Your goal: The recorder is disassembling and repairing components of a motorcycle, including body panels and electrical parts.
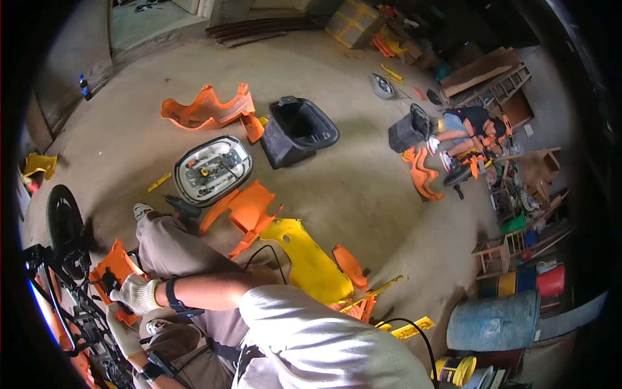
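Note:
An orange plastic panel [114,260] with a black part on its inner side is up against the black frame of a vehicle with wheels [81,311] at my left. My right hand [138,294], in a white knit glove, has its fingers curled at the panel beside the black part. Lower down, my gloved left hand [123,329] grips the panel's bottom edge; its fingertips are partly hidden. Whether either hand also holds a small fastener cannot be made out.
Around my legs lie a cordless drill [183,206], a grey-white shell [214,170], a black bin [298,133], orange covers [249,211] and a yellow panel [308,259]. Another person [470,126] works at the far right. A blue barrel [494,329] lies at the lower right.

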The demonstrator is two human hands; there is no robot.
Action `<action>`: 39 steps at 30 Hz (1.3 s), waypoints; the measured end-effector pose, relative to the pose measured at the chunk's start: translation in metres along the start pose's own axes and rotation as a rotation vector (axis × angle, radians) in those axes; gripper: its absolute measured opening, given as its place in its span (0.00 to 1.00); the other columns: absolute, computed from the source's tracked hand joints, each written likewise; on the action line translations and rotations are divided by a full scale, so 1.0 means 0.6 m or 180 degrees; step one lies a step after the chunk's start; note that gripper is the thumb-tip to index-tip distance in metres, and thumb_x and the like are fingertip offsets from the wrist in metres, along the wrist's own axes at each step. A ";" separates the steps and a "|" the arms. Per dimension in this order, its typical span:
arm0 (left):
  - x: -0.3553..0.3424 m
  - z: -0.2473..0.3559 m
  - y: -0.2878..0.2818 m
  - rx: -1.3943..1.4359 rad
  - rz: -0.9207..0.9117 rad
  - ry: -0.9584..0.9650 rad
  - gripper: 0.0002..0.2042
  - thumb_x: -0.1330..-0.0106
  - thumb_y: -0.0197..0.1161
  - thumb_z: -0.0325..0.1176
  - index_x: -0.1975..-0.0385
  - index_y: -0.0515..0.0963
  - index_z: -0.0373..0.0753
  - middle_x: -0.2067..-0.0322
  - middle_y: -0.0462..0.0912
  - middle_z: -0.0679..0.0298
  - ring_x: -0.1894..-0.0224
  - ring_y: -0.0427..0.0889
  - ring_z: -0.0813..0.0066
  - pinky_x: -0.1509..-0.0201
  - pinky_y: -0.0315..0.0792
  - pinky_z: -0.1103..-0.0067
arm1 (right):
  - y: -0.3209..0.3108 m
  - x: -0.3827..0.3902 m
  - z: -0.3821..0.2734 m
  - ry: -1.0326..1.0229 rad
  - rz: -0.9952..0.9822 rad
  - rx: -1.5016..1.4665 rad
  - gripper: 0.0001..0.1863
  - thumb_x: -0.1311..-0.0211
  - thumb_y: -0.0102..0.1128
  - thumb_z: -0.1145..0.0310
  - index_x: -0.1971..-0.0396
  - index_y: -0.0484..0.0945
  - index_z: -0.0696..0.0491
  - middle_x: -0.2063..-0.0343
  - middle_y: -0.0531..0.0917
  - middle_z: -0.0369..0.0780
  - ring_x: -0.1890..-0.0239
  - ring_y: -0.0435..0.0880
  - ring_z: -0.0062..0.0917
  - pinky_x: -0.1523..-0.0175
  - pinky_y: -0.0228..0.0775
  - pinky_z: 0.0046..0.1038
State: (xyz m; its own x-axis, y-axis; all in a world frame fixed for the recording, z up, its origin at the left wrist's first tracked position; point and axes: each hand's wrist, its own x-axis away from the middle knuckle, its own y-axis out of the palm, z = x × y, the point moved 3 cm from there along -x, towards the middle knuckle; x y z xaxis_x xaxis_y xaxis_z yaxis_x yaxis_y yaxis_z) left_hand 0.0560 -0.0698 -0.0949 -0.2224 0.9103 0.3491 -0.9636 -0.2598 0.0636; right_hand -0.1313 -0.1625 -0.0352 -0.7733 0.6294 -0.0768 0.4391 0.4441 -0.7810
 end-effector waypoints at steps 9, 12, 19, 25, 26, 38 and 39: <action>0.005 -0.014 -0.011 -0.0213 -0.0200 0.0498 0.25 0.37 0.61 0.26 0.39 0.66 0.40 0.47 0.72 0.65 0.47 0.75 0.72 0.50 0.81 0.75 | -0.011 0.010 -0.005 -0.0615 0.0123 0.0266 0.26 0.60 0.72 0.61 0.55 0.79 0.47 0.77 0.85 0.43 0.71 0.87 0.41 0.63 0.76 0.39; -0.009 -0.042 -0.035 0.0386 -0.0117 -0.0056 0.26 0.36 0.61 0.25 0.36 0.66 0.40 0.41 0.71 0.64 0.42 0.74 0.70 0.47 0.80 0.72 | -0.015 0.017 -0.006 -0.0671 0.0326 0.0237 0.23 0.58 0.71 0.58 0.57 0.79 0.46 0.78 0.84 0.43 0.71 0.87 0.41 0.62 0.76 0.39; -0.030 -0.085 -0.057 0.0294 0.0194 0.0164 0.19 0.33 0.59 0.45 0.46 0.75 0.45 0.46 0.75 0.64 0.47 0.78 0.70 0.54 0.82 0.73 | 0.016 0.008 0.004 0.0008 0.0084 -0.0215 0.18 0.54 0.67 0.61 0.62 0.79 0.50 0.76 0.85 0.44 0.68 0.86 0.43 0.62 0.76 0.40; -0.039 -0.076 -0.048 0.0628 0.0340 -0.0320 0.17 0.33 0.58 0.46 0.50 0.75 0.46 0.53 0.75 0.67 0.50 0.77 0.72 0.53 0.81 0.72 | 0.035 -0.010 0.010 0.0321 0.0334 -0.0081 0.19 0.55 0.68 0.61 0.62 0.78 0.52 0.77 0.84 0.44 0.69 0.86 0.42 0.63 0.75 0.40; -0.040 -0.071 -0.045 0.0610 0.0336 -0.0283 0.17 0.33 0.58 0.46 0.50 0.76 0.45 0.55 0.76 0.67 0.51 0.77 0.72 0.54 0.80 0.72 | 0.035 -0.011 0.008 0.0296 0.0248 -0.0050 0.20 0.55 0.69 0.61 0.61 0.78 0.52 0.77 0.84 0.44 0.69 0.86 0.42 0.64 0.75 0.41; -0.037 -0.067 -0.062 0.0497 -0.0255 -0.0205 0.16 0.29 0.56 0.46 0.48 0.75 0.46 0.53 0.78 0.68 0.52 0.77 0.74 0.58 0.79 0.77 | 0.012 0.011 -0.007 0.0060 0.0728 0.0106 0.15 0.56 0.69 0.59 0.73 0.80 0.53 0.81 0.83 0.44 0.74 0.85 0.39 0.63 0.73 0.39; -0.033 -0.066 -0.062 0.0169 -0.0287 0.0006 0.17 0.30 0.57 0.43 0.46 0.74 0.45 0.51 0.76 0.68 0.51 0.77 0.74 0.58 0.80 0.77 | 0.012 0.009 -0.005 0.0046 0.0796 0.0251 0.15 0.56 0.69 0.59 0.73 0.80 0.53 0.81 0.83 0.44 0.74 0.85 0.39 0.63 0.73 0.39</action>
State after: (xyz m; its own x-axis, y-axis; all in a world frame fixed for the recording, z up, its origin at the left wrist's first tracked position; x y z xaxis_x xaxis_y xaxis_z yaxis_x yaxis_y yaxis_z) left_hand 0.0906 -0.0655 -0.1415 -0.1353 0.9314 0.3380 -0.9705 -0.1933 0.1441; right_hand -0.1313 -0.1539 -0.0392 -0.6383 0.7226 -0.2653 0.5783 0.2228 -0.7848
